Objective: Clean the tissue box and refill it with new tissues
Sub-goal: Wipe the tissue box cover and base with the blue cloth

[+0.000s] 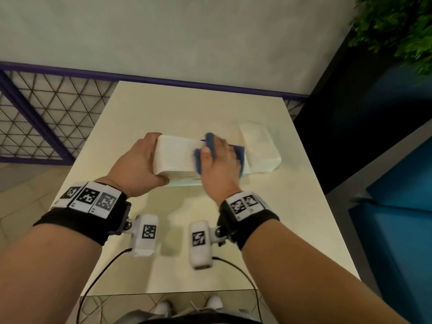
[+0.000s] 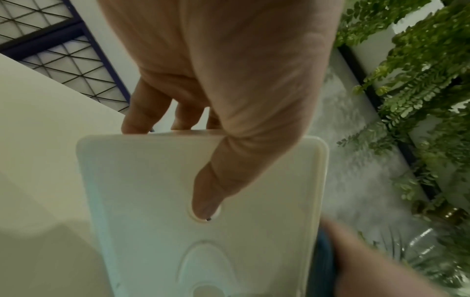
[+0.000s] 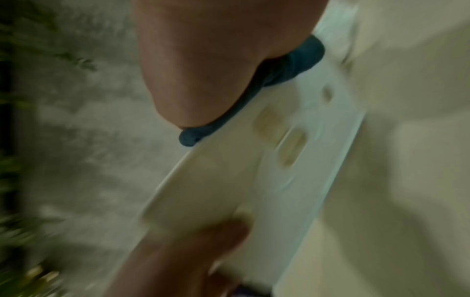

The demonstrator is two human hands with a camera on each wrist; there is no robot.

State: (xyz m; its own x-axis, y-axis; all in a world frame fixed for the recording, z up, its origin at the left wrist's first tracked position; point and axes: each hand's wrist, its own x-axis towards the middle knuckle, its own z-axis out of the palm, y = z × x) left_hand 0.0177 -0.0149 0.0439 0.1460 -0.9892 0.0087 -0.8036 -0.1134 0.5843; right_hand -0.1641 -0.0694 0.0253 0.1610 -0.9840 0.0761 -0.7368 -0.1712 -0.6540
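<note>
One tissue box [image 1: 174, 155], white plastic, sits on the cream table [image 1: 280, 218] near its middle, long axis running left to right across the person's front. Left hand [image 1: 138, 164] grips the box's left end: thumb on the near face, fingers curled over the far edge; in the left wrist view the thumb tip presses into a round dimple on the near face. Right hand [image 1: 219, 162] lies on top of the box toward its right end, pressing a blue cloth [image 1: 198, 160] down on it; how the fingers close on the cloth I cannot tell, since motion blur obscures them. Judgement: wiping step in progress, refill not yet begun. Key relation: the cloth's free travel lies along the long axis, toward the left hand that braces the box, so a stroke pushes into that brace. A stack of new tissues [image 1: 259, 148], in clear wrap, lies just beside the box's right end, nearer the right hand. Beyond the table stands a purple lattice rail [image 1: 46, 108].
</note>
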